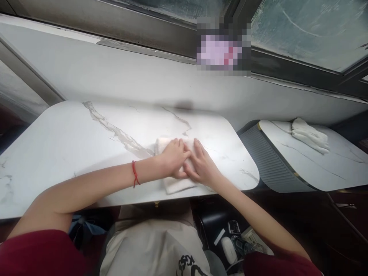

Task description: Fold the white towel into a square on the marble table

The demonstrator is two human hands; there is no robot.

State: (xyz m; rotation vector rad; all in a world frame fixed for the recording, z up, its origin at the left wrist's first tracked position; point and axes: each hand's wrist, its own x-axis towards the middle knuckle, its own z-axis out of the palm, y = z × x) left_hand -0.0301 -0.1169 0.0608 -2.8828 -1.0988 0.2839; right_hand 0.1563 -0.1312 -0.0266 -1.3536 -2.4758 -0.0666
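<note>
A folded white cloth lies flat on the white marble-patterned tabletop, close to its front edge. My left hand rests on the cloth with its fingers bent and pressed together around part of it. A red string bracelet circles that wrist. From the other side, my right hand lies on the cloth with its fingers stretched out and slightly apart. The fingertips of both hands meet over the middle of the cloth, hiding that part.
To the right stands a second marble-patterned table with a crumpled white cloth on it. A white wall and dark-framed windows rise behind. Below on the right, a black surface holds a white rounded object and other small items.
</note>
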